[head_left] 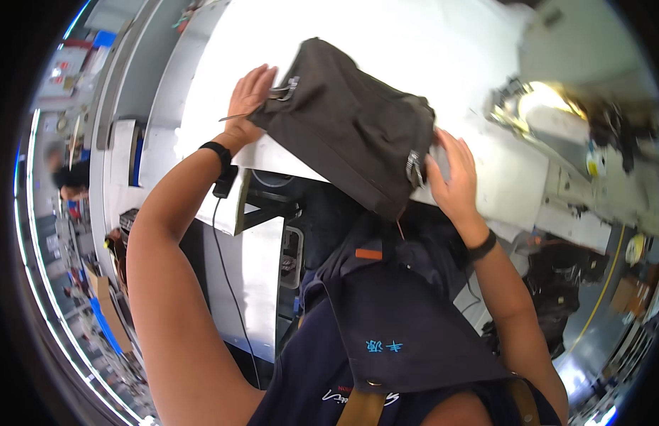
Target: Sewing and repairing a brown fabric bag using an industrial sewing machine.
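A dark brown fabric bag lies slantwise on the white worktable, its near corner hanging past the table's front edge. Metal zippers show at both ends: the left zipper and the right zipper. My left hand rests against the bag's left end, fingers stretched out and its thumb side partly hidden. Against the right end lies my right hand, with straight fingers reaching along the side. Neither hand's fingers wrap round the fabric.
At the right stands a sewing machine with a bright lamp. Dark bags or cloth are piled below it. A black cable hangs beside my left forearm. Far left, another person is in the workshop.
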A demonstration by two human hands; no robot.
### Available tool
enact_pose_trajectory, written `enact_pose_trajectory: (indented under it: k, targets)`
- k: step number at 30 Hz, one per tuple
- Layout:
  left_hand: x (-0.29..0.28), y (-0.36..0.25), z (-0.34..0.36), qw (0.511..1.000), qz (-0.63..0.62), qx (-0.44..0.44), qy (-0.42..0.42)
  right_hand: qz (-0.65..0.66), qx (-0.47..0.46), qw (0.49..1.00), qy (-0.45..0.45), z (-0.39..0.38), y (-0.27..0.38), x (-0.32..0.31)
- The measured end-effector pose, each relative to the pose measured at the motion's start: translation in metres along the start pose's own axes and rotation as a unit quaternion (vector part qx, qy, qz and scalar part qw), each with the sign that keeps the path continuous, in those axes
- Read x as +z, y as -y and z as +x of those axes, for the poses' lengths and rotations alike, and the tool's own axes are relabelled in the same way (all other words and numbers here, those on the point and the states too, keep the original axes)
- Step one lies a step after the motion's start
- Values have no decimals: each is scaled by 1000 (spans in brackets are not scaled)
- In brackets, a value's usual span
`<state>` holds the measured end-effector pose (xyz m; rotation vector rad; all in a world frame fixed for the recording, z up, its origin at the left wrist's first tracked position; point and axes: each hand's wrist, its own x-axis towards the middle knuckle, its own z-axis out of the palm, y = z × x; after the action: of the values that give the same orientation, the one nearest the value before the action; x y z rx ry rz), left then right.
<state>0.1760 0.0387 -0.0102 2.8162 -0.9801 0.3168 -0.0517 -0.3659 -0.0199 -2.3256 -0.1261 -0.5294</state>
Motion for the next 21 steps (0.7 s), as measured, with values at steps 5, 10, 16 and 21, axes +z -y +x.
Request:
enact_pose_trajectory:
  k: [5,10,16,21]
  targets:
    - [-10,-16,10,1000,19,7,18,40,2,997,-71,-1,-5,1]
    - [3,-8,8,997,75,24,16,114,74,981,-137,-6,-3,2]
    - [28,10,-31,994,61,86,-36,113,54,978,-164,-10,4,-2]
    - [-23,-101,-93,932,-314,-177,32,132,74,974,-166,-17,9,-11]
